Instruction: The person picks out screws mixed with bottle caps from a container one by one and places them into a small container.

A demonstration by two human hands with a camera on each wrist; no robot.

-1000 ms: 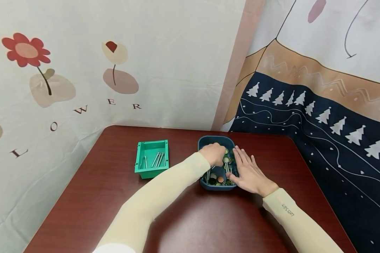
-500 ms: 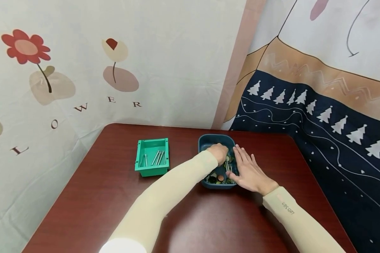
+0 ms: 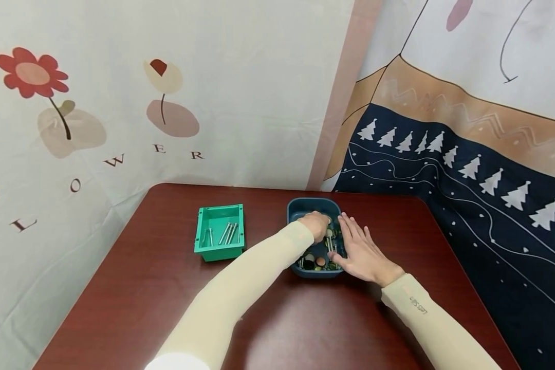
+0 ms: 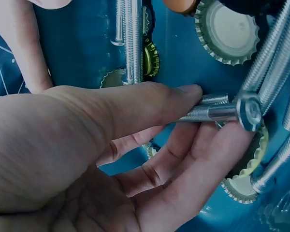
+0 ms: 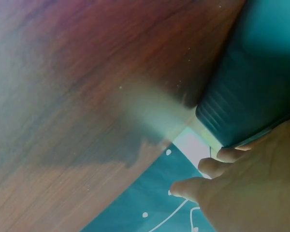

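Observation:
My left hand [image 3: 315, 226] reaches down into the dark blue bin [image 3: 321, 275]. Between thumb and fingers it pinches a silver bolt [image 4: 222, 112], whose head shows clearly in the left wrist view. More bolts [image 4: 133, 43] and several crimped bottle caps [image 4: 231, 37] lie around that hand on the bin floor. Straight-fingered, my right hand [image 3: 369, 259] rests along the right side of the bin; its fingertips lie at the outer wall in the right wrist view, and its thumb lies over the rim. The head view hides the held bolt behind the left hand.
To the left of the bin, a green box [image 3: 219, 253] holds several silver bolts [image 3: 228, 234]. Both containers stand on a dark red-brown wooden table [image 3: 277, 329]. Behind the table hang printed cloths [image 3: 250, 103].
My left hand shifted a little to the right inside the bin, then slightly back left. The right hand stays at the bin's side. The green box and its bolts look the same.

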